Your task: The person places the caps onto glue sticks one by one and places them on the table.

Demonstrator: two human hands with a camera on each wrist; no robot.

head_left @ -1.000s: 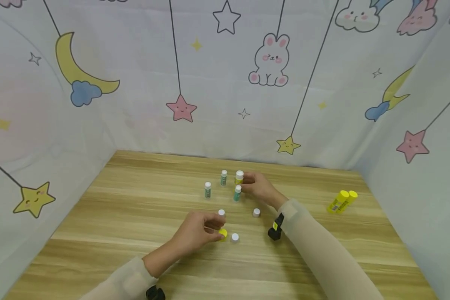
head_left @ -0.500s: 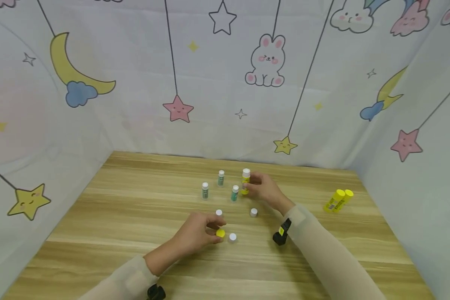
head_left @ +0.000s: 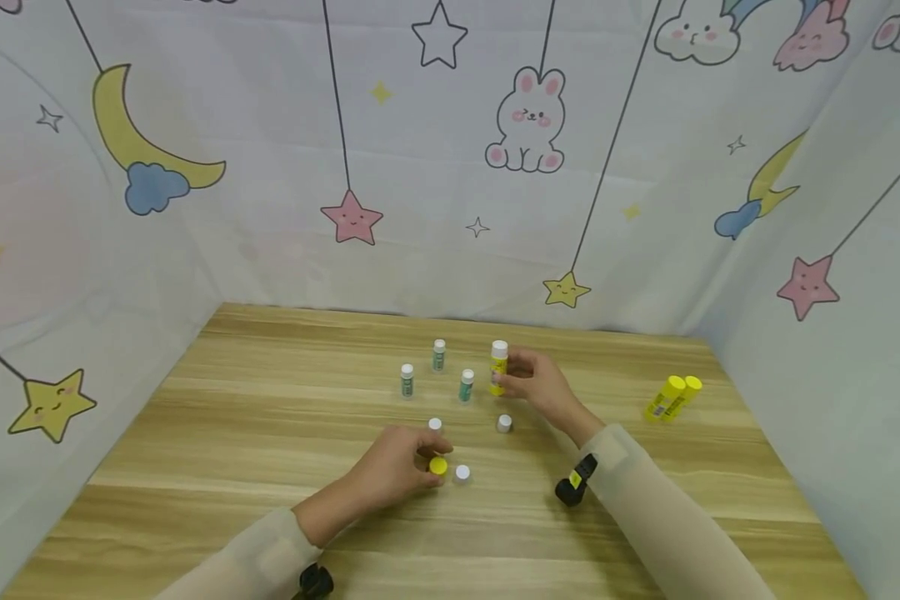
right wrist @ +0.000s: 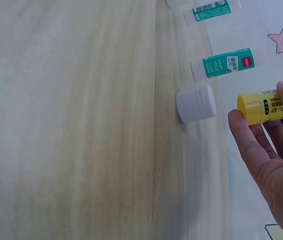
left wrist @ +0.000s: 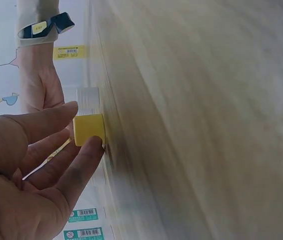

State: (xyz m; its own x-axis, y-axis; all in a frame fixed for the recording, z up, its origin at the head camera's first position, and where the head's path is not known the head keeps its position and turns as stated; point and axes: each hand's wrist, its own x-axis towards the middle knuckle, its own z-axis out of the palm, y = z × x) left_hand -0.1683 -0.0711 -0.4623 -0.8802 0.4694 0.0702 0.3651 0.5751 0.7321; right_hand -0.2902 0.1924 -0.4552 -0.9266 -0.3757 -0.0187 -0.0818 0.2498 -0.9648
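My right hand (head_left: pixel 543 387) grips an uncapped yellow glue stick (head_left: pixel 498 367) with a white top, upright between thumb and fingers. In the right wrist view that glue stick (right wrist: pixel 264 107) looks raised off the table. My left hand (head_left: pixel 393 467), nearer the front, has thumb and finger around a yellow cap (head_left: pixel 438 466) on the table, pinching it in the left wrist view. Three small white caps lie near the hands: one behind the yellow cap (left wrist: pixel 89 130), a white cap (head_left: pixel 462 474) right of it, and a white cap (head_left: pixel 505 424) in front of my right hand.
Three green glue sticks stand upright at the back: a left one (head_left: pixel 407 382), a rear one (head_left: pixel 438 356) and one beside the right hand (head_left: pixel 467 387). Two yellow capped glue sticks (head_left: pixel 663 398) stand at the right. A printed curtain (head_left: pixel 270 233) surrounds the wooden table (head_left: pixel 195 433).
My right hand has drawn the yellow glue stick rightward, away from the green ones. The left hand stays around the yellow cap. The head view has shifted slightly.
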